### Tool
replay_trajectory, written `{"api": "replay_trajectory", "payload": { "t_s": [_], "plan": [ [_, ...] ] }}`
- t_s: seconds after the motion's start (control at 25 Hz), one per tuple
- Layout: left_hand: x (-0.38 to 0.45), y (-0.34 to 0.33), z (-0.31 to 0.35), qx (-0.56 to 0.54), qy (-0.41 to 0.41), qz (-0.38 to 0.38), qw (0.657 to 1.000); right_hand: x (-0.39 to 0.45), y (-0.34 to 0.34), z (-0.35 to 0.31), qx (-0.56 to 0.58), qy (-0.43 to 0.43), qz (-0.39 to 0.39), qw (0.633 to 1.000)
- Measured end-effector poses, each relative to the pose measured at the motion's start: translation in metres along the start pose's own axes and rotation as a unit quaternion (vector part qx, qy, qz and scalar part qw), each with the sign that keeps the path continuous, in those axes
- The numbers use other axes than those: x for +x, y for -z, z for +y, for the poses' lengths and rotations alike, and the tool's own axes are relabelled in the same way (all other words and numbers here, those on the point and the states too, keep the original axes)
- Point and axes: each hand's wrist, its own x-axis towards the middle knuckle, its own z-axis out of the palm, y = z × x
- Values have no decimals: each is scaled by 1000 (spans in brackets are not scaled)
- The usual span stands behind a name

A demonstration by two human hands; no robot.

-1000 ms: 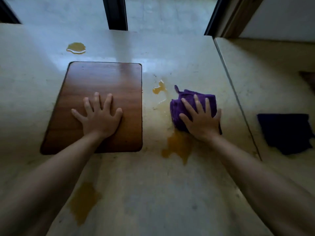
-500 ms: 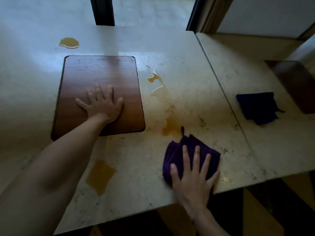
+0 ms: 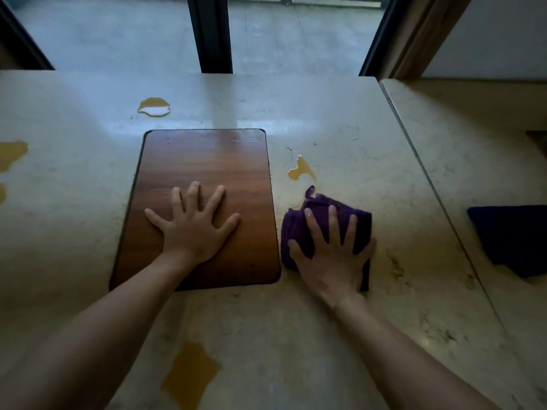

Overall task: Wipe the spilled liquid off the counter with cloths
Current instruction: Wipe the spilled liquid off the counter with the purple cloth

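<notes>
A crumpled purple cloth lies on the pale stone counter, just right of a wooden board. My right hand presses flat on the cloth with its fingers spread. Spread flat as well, my left hand rests on the board. Amber liquid sits in several patches: a small one just beyond the cloth, a puddle behind the board, a patch near the front edge, and one at the far left.
A second, dark blue cloth lies on the adjoining counter section to the right, past a seam. Dark window frame posts rise behind the counter's far edge.
My right hand has pushed the purple cloth from the counter's front edge back up beside the board; the amber smear there is gone. My left hand stays on the board.
</notes>
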Motion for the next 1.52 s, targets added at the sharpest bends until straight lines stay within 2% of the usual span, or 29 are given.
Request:
{"api": "replay_trajectory", "payload": {
  "t_s": [0.08, 0.28, 0.44, 0.56, 0.68, 0.88, 1.08, 1.2, 1.32, 1.44, 1.52],
  "plan": [
    [-2, -2, -1, 12, -12, 5, 1000, 59, 3, -6, -22, 28, 22, 999],
    [-2, -2, 1, 49, -17, 1, 999, 257, 23, -37, -29, 60, -64, 996],
    [-1, 0, 2, 51, -8, -15, 999, 389, 33, -58, -24, 73, -67, 995],
    [2, 0, 3, 48, 7, -17, 999, 451, 36, -87, -27, 111, -81, 990],
    [2, 0, 2, 50, 8, -17, 999, 466, 31, -109, -39, 170, -80, 982],
    [1, 1, 0, 50, 11, -28, 998, 424, 27, -113, -60, 265, -89, 958],
    [3, 0, -1, 46, 13, -20, 999, 316, 22, -71, -64, 297, -68, 950],
    [1, -2, 0, 35, 9, -7, 999, 226, 23, -33, -71, 272, -83, 956],
    [-4, 0, 4, 15, 17, 4, 1000, 116, 22, 12, -83, 252, -56, 962],
    [-14, 8, 8, 0, 35, -37, 999, 18, 27, 62, -70, 186, -72, 977],
    [-34, 16, 2, -9, 22, -78, 997, -53, 29, 87, -51, 106, -99, 988]
  ]
}}
